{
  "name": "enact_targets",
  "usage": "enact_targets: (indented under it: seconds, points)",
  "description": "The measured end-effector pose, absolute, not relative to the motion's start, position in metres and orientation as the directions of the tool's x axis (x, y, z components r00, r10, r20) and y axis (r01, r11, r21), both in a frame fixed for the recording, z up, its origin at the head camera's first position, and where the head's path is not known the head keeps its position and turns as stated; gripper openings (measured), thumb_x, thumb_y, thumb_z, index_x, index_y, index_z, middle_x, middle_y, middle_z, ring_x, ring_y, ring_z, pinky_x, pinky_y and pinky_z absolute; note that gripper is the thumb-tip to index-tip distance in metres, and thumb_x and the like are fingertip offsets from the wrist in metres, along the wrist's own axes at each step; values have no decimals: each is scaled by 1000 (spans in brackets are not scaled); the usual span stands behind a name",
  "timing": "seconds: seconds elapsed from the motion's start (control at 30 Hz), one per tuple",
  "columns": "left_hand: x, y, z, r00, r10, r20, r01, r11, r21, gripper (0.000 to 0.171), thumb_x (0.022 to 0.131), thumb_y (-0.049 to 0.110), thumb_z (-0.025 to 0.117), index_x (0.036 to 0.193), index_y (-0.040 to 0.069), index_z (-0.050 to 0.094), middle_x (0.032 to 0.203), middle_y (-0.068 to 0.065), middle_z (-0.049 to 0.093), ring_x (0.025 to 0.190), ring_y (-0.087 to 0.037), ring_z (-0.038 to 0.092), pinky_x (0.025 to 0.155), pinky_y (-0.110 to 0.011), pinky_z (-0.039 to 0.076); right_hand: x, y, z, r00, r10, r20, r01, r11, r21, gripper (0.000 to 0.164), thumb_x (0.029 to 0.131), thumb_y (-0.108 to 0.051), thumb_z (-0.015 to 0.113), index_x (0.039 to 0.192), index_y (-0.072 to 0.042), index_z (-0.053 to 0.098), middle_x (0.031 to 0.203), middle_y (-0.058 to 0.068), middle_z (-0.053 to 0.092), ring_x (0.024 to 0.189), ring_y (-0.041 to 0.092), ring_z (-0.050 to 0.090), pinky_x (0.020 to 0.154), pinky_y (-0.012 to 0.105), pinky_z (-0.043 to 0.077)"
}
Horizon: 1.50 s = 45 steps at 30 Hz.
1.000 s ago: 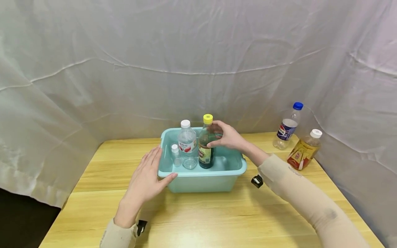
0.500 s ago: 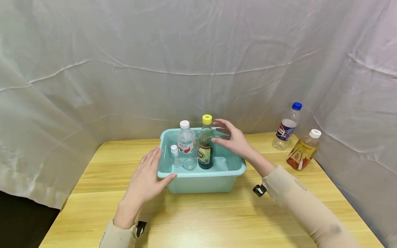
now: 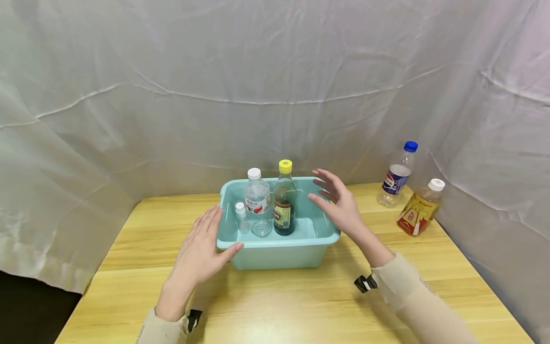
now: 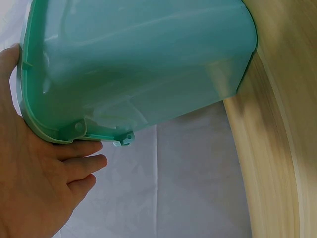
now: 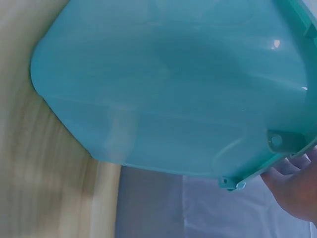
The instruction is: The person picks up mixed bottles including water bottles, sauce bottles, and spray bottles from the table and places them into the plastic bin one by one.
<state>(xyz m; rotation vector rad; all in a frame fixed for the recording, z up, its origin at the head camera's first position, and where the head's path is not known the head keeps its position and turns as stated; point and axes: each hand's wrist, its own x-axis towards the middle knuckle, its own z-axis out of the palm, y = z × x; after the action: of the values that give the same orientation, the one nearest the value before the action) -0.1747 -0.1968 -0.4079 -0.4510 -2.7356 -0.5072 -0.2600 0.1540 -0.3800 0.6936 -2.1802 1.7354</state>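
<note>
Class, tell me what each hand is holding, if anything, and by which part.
Nothing is gripped. The left hand only rests against the rim of the blue tub, at its near left corner; the right hand is empty.

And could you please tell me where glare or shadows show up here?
Head view: bright sheen on the near part of the table, soft shadow beside the right sleeve; left wrist view: pale streaks on the tub; right wrist view: small bright glints on it too.

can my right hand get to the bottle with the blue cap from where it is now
Probably yes: the right hand looks empty, and nothing seems to stand between it and the blue-capped bottle. The yellow-labelled bottle beside that one is nearer the person, apparently off the path.
</note>
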Motion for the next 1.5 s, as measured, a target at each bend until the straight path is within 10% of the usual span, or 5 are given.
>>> enact_targets:
  seconds: [0.87,1.17,1.5]
  points:
    - [-174,-197,-409,-895,243,374,365,882,300,101,93,63,66,160,-5,32,167,-22,31,154,-40,29,127,-57,23,-228,233,-433,-810,164,563,-531,202,-823,65,93,12,69,152,0,46,153,18,53,133,19,59,107,19,49]
    - [-174,-197,-410,-896,242,374,363,883,298,102,93,64,65,160,-4,30,167,-22,31,154,-40,29,127,-57,23,-229,281,-447,-642,317,698,-467,560,-684,63,86,4,81,144,-9,61,134,19,67,116,-7,58,96,10,47]
    - [-174,-196,-409,-897,242,369,361,883,301,102,94,64,64,161,-4,29,167,-21,31,155,-39,28,127,-57,23,-237,322,-460,-398,455,797,-428,676,-600,61,79,0,84,137,-6,66,136,15,64,123,15,56,101,15,43]
